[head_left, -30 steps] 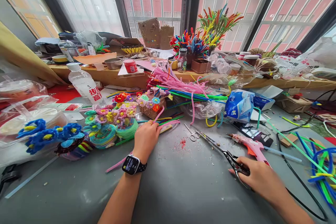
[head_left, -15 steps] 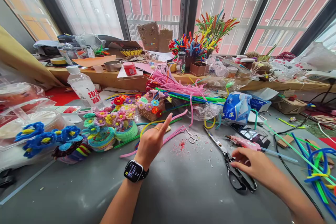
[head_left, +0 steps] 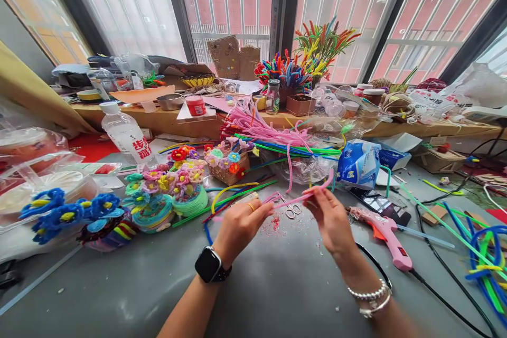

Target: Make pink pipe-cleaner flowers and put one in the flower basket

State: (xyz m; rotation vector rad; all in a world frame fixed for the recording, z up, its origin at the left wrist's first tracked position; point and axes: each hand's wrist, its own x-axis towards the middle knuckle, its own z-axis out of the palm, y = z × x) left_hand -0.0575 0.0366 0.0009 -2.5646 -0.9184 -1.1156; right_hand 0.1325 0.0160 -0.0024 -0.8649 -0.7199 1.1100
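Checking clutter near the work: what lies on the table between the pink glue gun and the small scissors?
In the head view, the right hand holding the pink pipe cleaner sits between the glue gun and small scissors.

The right hand covers the middle of the pink fuzzy stick, so you can't see how it's pinched. The big scissors are mostly hidden behind the right wrist; only a bit of black handle shows. The small scissors are partly behind the stick. The bottle label is too small to read. The blue and green sticks are cut off at the right edge.
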